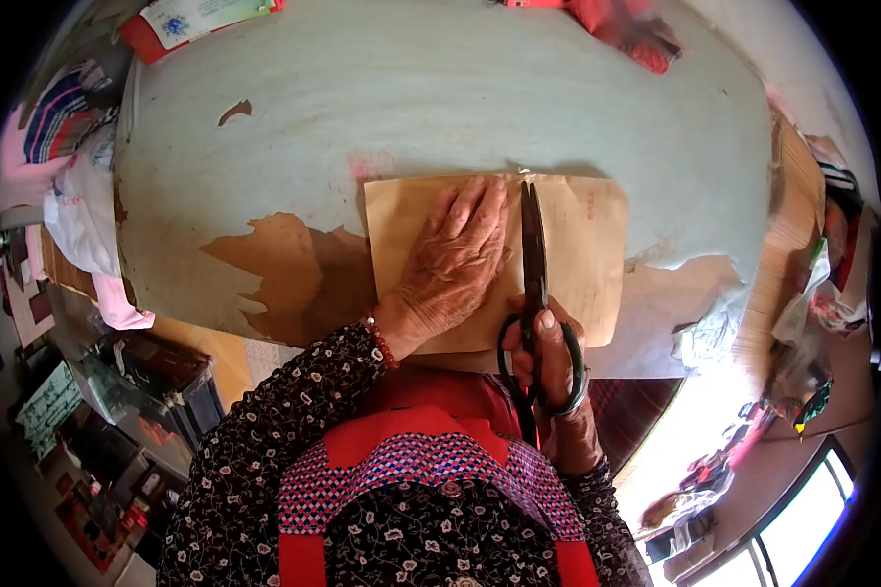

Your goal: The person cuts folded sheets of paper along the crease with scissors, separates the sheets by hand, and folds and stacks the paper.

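A brown paper envelope point(582, 254) lies on the table in front of me, with small red print near its right side. My left hand point(458, 256) rests flat on its left half, fingers stretched toward the far edge. In my right hand point(555, 357) is a pair of scissors point(534, 245), its dark handles around my fingers and thumb. The long blades lie over the envelope and point away from me, their tips near its far edge. The blades look close together. Whether paper sits between them, I cannot tell.
The worn, pale table top point(440, 88) has peeled brown patches. A red box point(204, 22) lies at the far left, and a red packet point(628, 34) at the far right. Crumpled clear plastic point(710, 331) is at the right front edge. A white plastic bag point(83, 210) hangs at the left.
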`<state>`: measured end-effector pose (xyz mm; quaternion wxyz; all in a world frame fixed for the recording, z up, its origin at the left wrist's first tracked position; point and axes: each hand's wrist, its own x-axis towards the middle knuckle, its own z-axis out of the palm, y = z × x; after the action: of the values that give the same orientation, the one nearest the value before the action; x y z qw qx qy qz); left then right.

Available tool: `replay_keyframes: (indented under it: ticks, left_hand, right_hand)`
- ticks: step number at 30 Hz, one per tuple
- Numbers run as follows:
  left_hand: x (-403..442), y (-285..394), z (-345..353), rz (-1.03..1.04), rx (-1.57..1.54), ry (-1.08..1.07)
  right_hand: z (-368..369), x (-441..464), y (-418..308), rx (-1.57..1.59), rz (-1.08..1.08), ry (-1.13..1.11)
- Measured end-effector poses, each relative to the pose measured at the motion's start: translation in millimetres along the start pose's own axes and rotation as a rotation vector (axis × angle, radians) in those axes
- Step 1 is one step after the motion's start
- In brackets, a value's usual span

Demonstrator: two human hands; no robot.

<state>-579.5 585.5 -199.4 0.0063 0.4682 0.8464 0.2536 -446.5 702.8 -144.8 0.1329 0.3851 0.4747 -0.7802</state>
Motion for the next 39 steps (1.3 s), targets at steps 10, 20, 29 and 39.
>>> replay_keyframes:
  ticks: [10, 20, 29, 39]
  left_hand:
    - [-1, 0, 0, 0.009, 0.09, -0.033]
    - [0, 2, 7, -0.03, 0.127, 0.057]
    - [-1, -1, 2, -0.041, 0.005, 0.076]
    - [0, -1, 1, -0.041, 0.047, 0.056]
  right_hand:
    - [-6, 5, 13, 0.74, 0.115, -0.374]
    - [21, 13, -4, -0.042, -0.023, 0.072]
    - [4, 9, -37, 0.421, 0.164, -0.209]
    - [-21, 22, -146, -0.217, 0.514, -0.18]
